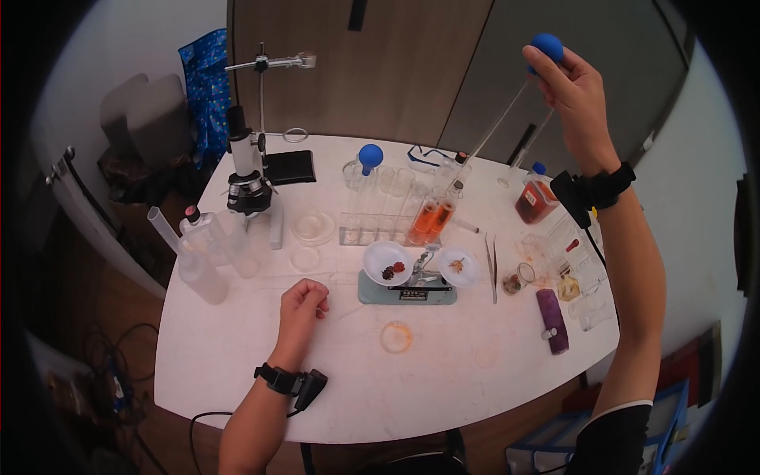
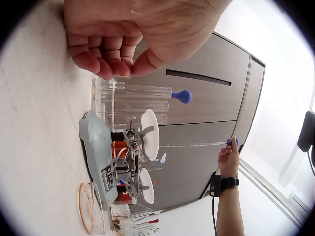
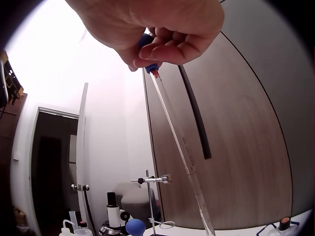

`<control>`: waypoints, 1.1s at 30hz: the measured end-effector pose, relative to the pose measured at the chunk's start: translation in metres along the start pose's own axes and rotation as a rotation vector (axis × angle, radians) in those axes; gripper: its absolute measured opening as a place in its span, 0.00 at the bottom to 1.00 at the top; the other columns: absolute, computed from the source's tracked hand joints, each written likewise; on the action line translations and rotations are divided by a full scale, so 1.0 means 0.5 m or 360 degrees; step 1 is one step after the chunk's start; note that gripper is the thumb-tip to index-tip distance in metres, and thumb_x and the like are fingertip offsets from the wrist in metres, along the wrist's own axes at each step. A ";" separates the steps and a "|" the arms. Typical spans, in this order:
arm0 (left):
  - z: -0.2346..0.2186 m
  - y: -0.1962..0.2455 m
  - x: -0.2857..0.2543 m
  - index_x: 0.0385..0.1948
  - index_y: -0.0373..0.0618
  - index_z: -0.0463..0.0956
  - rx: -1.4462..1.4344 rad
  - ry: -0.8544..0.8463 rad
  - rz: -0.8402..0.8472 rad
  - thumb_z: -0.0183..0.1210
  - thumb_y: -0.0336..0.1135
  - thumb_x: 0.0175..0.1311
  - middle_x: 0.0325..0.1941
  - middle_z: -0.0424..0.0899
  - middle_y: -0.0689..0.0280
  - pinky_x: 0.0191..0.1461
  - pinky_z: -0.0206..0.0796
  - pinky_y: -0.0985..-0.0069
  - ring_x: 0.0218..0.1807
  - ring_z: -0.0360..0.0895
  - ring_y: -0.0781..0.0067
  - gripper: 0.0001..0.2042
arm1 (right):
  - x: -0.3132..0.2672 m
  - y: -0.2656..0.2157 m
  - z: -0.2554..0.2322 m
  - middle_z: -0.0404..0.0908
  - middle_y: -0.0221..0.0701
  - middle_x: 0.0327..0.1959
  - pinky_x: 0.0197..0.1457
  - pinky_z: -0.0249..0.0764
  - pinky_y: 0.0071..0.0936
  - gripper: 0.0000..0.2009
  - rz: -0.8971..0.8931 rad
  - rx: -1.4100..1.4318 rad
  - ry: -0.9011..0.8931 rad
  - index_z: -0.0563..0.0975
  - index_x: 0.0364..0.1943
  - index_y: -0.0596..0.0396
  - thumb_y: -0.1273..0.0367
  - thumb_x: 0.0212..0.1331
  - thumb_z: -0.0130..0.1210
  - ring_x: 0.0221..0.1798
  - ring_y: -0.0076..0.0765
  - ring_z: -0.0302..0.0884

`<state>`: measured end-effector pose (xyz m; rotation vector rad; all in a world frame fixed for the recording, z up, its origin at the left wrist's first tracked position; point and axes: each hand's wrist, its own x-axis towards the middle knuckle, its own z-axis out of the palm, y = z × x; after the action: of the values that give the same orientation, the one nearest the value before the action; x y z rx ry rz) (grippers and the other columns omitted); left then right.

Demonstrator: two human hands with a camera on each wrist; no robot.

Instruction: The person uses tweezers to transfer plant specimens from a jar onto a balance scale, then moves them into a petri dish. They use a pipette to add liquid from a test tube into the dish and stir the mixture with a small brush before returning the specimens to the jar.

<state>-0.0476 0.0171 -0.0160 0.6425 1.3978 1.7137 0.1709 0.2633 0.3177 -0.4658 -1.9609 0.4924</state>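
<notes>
High above the right side of the table, my right hand (image 1: 580, 99) pinches the blue rubber bulb (image 1: 547, 46) of a long glass pipette (image 3: 173, 125). The pipette slants down toward two tubes of orange liquid (image 1: 431, 222) in a clear test tube rack (image 1: 372, 235); its lower tip is hard to make out. My left hand (image 1: 303, 305) rests by the table surface with fingers loosely curled, holding nothing. To its right is a green balance scale (image 1: 408, 293) with dark and red bits on its left white pan (image 1: 380, 257) and tan bits on its right pan (image 1: 467, 273).
A microscope (image 1: 249, 178) and plastic bottles (image 1: 202, 277) stand at the left. A second blue bulb (image 1: 370, 156) tops a tube in the rack. A petri dish (image 1: 396, 337) lies in front of the scale; tweezers (image 1: 494, 269), a red-filled bottle (image 1: 536, 202) and a purple roll (image 1: 552, 317) are at the right.
</notes>
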 end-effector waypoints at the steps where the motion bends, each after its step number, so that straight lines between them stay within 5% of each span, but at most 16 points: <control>1: -0.001 -0.001 0.000 0.30 0.42 0.76 -0.0002 -0.0001 0.0001 0.54 0.33 0.64 0.25 0.76 0.72 0.33 0.63 0.83 0.28 0.72 0.83 0.06 | 0.000 -0.006 0.005 0.77 0.20 0.23 0.27 0.60 0.09 0.20 -0.0011 -0.0003 -0.0026 0.81 0.42 0.58 0.55 0.55 0.68 0.24 0.09 0.67; 33: 0.000 0.000 0.001 0.29 0.42 0.77 0.0026 0.0006 0.0033 0.54 0.33 0.63 0.25 0.76 0.72 0.33 0.63 0.82 0.27 0.72 0.83 0.06 | -0.008 -0.065 0.011 0.78 0.21 0.23 0.29 0.65 0.10 0.19 -0.0159 -0.0015 -0.0015 0.82 0.40 0.57 0.55 0.55 0.68 0.25 0.11 0.70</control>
<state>-0.0476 0.0174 -0.0160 0.6653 1.4133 1.7223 0.1642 0.2332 0.3299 -0.3696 -1.9859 0.4230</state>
